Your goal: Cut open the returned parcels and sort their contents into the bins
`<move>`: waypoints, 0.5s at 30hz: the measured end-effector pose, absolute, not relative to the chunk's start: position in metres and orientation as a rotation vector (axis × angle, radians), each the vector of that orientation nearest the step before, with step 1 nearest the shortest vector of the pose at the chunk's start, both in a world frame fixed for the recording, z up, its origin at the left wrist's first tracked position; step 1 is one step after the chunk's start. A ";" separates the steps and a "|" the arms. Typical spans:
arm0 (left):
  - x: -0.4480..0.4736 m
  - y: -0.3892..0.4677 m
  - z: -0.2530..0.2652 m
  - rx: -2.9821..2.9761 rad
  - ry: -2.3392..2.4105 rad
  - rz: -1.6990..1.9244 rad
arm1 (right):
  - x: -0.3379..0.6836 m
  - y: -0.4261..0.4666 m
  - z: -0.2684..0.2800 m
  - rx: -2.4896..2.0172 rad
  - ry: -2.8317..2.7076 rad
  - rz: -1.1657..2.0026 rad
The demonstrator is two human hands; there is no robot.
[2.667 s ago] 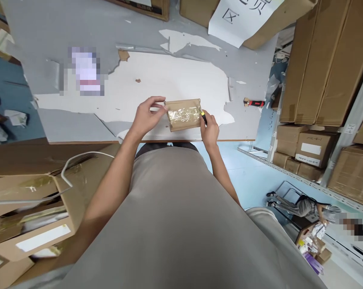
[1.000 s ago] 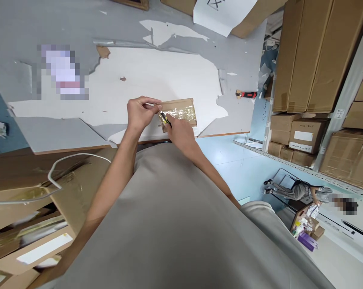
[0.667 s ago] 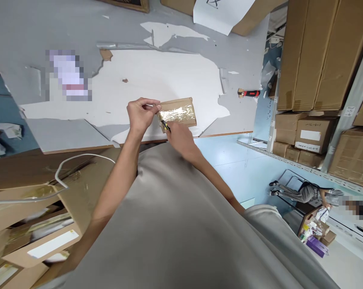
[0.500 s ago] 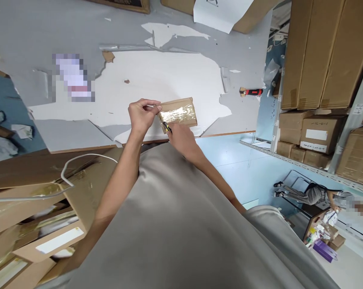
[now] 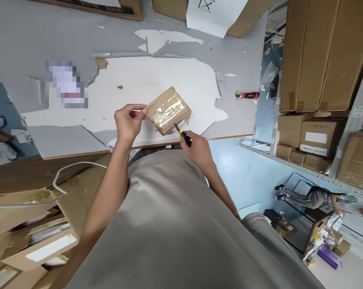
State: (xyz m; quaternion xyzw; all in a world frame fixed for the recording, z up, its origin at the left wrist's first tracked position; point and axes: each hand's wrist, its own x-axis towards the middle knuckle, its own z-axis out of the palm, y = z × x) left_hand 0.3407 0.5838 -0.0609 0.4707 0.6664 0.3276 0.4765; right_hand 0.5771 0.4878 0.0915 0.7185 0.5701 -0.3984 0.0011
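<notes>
A small cardboard box (image 5: pixel 169 110) with shiny clear tape over its top is tilted at an angle above the white, torn patch of the table. My left hand (image 5: pixel 129 122) pinches its left corner between thumb and fingers. My right hand (image 5: pixel 198 150) is closed around a black and yellow utility knife (image 5: pixel 185 137). The knife's tip is at the box's near side, by a pale label; whether it touches the cardboard I cannot tell.
A red and black tool (image 5: pixel 249 95) lies on the table's right part. Open cartons (image 5: pixel 33 241) stand at lower left. Shelves with boxes (image 5: pixel 317 132) rise on the right, and a person (image 5: pixel 317 198) is beyond them.
The box has turned, its right end swinging away from me and its near side now showing. My right hand has drawn back to the right with the knife. My left hand keeps its pinch.
</notes>
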 end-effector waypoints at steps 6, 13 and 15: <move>0.343 0.589 -0.048 1.451 1.598 0.752 | 0.611 0.499 0.042 2.757 1.721 -1.105; 0.397 0.571 -0.034 2.049 1.218 0.577 | 0.600 0.482 0.023 2.643 1.615 -1.172; 0.412 0.564 -0.038 2.114 1.117 0.510 | 0.599 0.480 0.028 2.620 1.660 -1.111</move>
